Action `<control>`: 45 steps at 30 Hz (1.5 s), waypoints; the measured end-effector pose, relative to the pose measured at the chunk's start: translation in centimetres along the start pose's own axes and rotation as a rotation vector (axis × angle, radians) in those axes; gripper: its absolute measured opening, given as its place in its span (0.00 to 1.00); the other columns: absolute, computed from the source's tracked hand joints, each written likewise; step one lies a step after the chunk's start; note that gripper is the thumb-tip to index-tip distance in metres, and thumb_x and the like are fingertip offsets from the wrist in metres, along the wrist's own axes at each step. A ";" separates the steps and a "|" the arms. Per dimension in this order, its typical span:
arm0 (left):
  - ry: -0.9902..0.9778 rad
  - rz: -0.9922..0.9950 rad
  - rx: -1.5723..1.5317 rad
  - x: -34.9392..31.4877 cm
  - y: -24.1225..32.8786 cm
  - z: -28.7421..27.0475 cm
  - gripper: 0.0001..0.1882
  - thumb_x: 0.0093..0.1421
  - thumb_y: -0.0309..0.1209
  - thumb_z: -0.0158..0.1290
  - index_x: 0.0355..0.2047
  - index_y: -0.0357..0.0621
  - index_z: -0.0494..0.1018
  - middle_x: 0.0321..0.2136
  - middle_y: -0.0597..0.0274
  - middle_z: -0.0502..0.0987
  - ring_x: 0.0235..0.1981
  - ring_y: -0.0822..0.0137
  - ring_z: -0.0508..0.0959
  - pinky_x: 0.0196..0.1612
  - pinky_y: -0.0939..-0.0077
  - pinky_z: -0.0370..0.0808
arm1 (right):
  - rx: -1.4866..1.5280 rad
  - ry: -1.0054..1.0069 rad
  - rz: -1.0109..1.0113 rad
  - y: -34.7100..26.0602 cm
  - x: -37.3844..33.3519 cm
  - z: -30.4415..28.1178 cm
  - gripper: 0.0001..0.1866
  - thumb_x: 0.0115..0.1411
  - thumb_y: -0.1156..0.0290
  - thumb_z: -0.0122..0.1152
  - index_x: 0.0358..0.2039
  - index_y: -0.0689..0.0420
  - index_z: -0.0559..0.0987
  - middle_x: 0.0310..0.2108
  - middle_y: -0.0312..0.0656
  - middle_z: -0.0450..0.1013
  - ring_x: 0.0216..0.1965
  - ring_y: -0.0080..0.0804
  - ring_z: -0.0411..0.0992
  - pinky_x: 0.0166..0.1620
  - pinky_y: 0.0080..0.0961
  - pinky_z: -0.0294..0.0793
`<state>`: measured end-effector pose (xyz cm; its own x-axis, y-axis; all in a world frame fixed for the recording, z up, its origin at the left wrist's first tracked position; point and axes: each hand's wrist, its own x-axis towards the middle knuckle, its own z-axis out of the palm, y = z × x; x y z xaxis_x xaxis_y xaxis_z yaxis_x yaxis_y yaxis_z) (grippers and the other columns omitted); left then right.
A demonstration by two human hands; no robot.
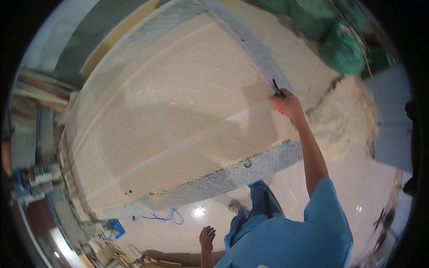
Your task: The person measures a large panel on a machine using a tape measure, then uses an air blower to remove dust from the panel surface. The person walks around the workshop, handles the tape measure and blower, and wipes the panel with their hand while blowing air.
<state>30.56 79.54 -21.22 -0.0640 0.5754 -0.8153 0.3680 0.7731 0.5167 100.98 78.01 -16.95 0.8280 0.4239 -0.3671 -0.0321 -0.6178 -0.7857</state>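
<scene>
My right hand [289, 106] is stretched out over the right edge of a big flat surface [178, 98] coated in pale dust. It is closed round a small black-and-orange tool [278, 93] whose thin black end points up and away; its exact kind is not clear. Beneath it runs the grey-blue border [261, 56] of the surface. My left hand [207, 238] hangs low beside my body, above the floor, its fingers loosely apart and nothing in them.
Pale dust lies heaped [346, 118] to the right of the surface. Green sacks [342, 49] fill the far right. A thin blue hose or cable [165, 217] curls on the shiny floor [196, 230]. Machinery with a green light [44, 174] stands at the left.
</scene>
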 end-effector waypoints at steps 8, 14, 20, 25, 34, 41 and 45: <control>-0.181 -0.050 0.257 0.6 6.2 1.3 0.27 0.73 0.48 0.41 0.59 0.37 0.68 0.50 0.51 0.77 0.51 0.57 0.77 0.54 0.63 0.72 | -0.116 0.108 0.162 10.2 -19.2 -3.5 0.36 0.50 0.47 0.71 0.56 0.53 0.77 0.36 0.46 0.79 0.38 0.44 0.79 0.44 0.38 0.77; -0.222 0.006 0.386 2.6 9.5 0.4 0.28 0.73 0.49 0.41 0.59 0.37 0.67 0.50 0.49 0.76 0.51 0.56 0.77 0.54 0.63 0.72 | -0.086 0.189 0.053 12.6 -20.2 -1.8 0.36 0.50 0.44 0.70 0.54 0.51 0.77 0.37 0.47 0.78 0.40 0.47 0.78 0.45 0.41 0.77; -0.251 0.045 0.484 4.4 12.0 -0.9 0.31 0.72 0.51 0.42 0.60 0.35 0.67 0.54 0.47 0.75 0.54 0.55 0.76 0.56 0.62 0.71 | -0.083 0.208 0.095 12.5 -20.6 -1.5 0.36 0.49 0.43 0.69 0.55 0.49 0.77 0.36 0.45 0.77 0.40 0.46 0.79 0.44 0.41 0.77; -0.232 0.070 0.457 4.6 12.0 -1.3 0.29 0.72 0.50 0.41 0.58 0.36 0.68 0.52 0.49 0.77 0.51 0.57 0.78 0.54 0.63 0.72 | -0.112 0.205 0.093 12.4 -20.7 -1.2 0.37 0.50 0.42 0.69 0.57 0.48 0.75 0.37 0.45 0.77 0.41 0.46 0.79 0.45 0.41 0.77; -0.241 -0.009 0.442 3.9 9.5 -2.5 0.27 0.73 0.48 0.40 0.57 0.37 0.69 0.51 0.49 0.77 0.50 0.58 0.78 0.50 0.66 0.74 | -0.112 0.278 0.072 12.8 -21.2 0.0 0.39 0.49 0.41 0.69 0.58 0.48 0.74 0.40 0.46 0.76 0.41 0.46 0.78 0.45 0.41 0.78; -0.233 0.114 0.710 3.1 10.8 -0.2 0.25 0.70 0.48 0.48 0.52 0.38 0.74 0.44 0.56 0.80 0.44 0.65 0.80 0.47 0.70 0.75 | -0.097 0.346 -0.003 11.0 -22.2 -0.1 0.29 0.51 0.44 0.68 0.47 0.52 0.79 0.34 0.45 0.76 0.36 0.49 0.77 0.41 0.41 0.75; -0.677 0.353 0.445 -1.1 13.7 3.9 0.22 0.70 0.44 0.51 0.55 0.40 0.74 0.48 0.61 0.79 0.49 0.69 0.76 0.53 0.72 0.72 | 0.529 -0.147 0.043 4.8 -29.6 3.4 0.13 0.58 0.61 0.69 0.32 0.57 0.77 0.21 0.30 0.69 0.22 0.17 0.65 0.25 0.21 0.63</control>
<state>39.34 88.43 -14.25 0.6332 0.3699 -0.6799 0.5986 0.3229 0.7331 74.38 64.72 -11.57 0.7338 0.5173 -0.4403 -0.3723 -0.2359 -0.8977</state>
